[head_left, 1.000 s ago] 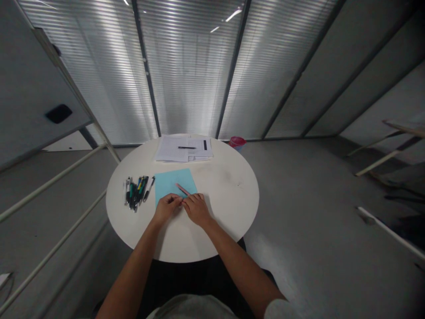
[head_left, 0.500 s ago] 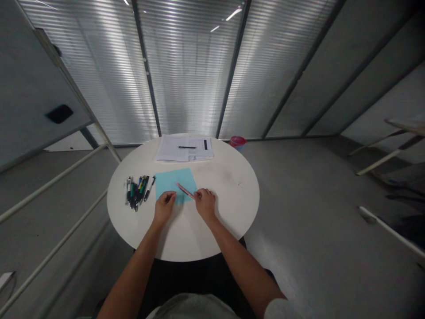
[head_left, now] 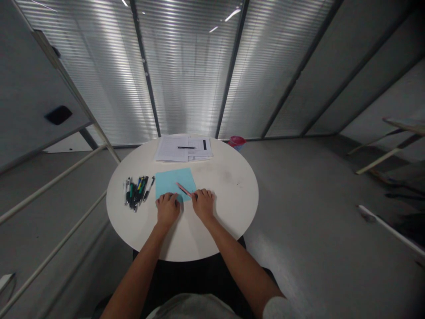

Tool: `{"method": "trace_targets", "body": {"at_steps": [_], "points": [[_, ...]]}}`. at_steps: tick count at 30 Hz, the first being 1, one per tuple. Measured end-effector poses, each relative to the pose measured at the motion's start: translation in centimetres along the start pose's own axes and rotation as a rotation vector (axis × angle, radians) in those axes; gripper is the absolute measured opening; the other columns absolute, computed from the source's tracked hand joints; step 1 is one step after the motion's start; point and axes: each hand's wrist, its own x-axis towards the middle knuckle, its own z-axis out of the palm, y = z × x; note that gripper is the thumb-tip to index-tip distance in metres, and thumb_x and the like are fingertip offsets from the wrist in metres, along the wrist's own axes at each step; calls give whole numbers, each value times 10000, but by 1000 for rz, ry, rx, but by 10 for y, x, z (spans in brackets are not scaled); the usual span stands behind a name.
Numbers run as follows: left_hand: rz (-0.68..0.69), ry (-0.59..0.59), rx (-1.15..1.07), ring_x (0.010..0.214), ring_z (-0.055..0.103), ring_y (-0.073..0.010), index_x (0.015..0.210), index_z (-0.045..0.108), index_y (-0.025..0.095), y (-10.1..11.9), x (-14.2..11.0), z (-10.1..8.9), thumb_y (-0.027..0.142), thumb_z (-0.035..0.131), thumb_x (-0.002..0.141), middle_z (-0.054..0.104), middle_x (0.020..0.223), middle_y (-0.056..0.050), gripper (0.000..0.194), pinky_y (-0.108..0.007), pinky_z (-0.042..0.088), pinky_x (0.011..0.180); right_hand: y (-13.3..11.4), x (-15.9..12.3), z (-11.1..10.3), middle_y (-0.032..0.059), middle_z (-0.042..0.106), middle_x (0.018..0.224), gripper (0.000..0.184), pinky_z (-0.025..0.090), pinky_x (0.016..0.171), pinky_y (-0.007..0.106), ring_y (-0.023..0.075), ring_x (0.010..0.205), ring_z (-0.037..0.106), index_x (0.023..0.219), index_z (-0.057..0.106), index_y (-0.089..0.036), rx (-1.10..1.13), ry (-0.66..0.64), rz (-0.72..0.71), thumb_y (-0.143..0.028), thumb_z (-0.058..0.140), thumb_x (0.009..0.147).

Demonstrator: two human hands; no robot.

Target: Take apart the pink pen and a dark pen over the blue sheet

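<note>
A light blue sheet of paper point(head_left: 171, 179) lies on the round white table in front of me. My left hand point(head_left: 168, 209) rests palm down on its lower left edge, fingers stretched out and holding nothing. My right hand point(head_left: 203, 204), at the sheet's lower right corner, has its fingers closed on one end of a slim pink pen point(head_left: 183, 189). The pen slants up and left over the paper; whether its far tip touches the sheet I cannot tell. To the left of the sheet lies a pile of pens point(head_left: 137, 192), mostly black, white and green.
A stack of printed papers point(head_left: 169, 150) with a black pen point(head_left: 186, 147) on top sits at the far side of the white table point(head_left: 229, 208). Beyond the table stands a red bin point(head_left: 237, 141) on the floor. A white metal frame point(head_left: 59, 173) is on the left.
My left hand has turned palm down and its fingers, curled before, now lie flat on the paper's edge. My right hand, with the pen, has shifted slightly left and lower.
</note>
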Motion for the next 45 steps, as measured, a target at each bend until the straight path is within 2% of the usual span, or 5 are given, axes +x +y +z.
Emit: {"method": "trace_targets", "body": {"at_steps": [9, 23, 28, 35, 45], "points": [[3, 0, -44, 1078, 522, -338, 1149, 704, 202, -1, 0, 0, 198, 527, 831, 646, 1157, -150, 364, -452, 359, 876, -2, -1, 0, 96, 635, 1002, 187, 306, 839, 381, 255, 996, 500, 933, 642, -210, -32, -13, 5, -363, 535, 947], [-148, 180, -516, 944, 602, -259, 1000, 702, 174, -22, 6, -1, 164, 494, 800, 665, 982, -112, 289, -391, 462, 896, 1, 2, 0, 83, 652, 986, 138, 329, 830, 356, 240, 986, 527, 936, 654, -213, 34, -6, 43, -291, 540, 935], [-84, 165, -480, 1013, 579, -285, 966, 708, 177, -20, 6, -2, 158, 502, 794, 670, 987, -124, 269, -418, 434, 944, 20, 8, -10, 63, 660, 1037, 145, 371, 846, 309, 194, 977, 567, 1003, 650, -207, 143, -44, -18, -246, 533, 926], [-260, 210, -653, 882, 608, -254, 918, 707, 201, -24, 6, -3, 159, 562, 744, 664, 939, -98, 230, -418, 459, 866, 59, -10, -30, 123, 619, 1195, 333, 328, 984, 388, 256, 1122, 516, 1236, 578, -169, -27, 25, -40, -295, 523, 933], [-283, 217, -655, 906, 616, -245, 951, 679, 192, -22, 3, -4, 158, 562, 753, 659, 976, -99, 233, -410, 475, 872, 61, -16, -25, 158, 529, 1362, 419, 287, 1046, 433, 285, 1274, 419, 1316, 534, -168, -121, 0, -67, -338, 510, 934]]}}
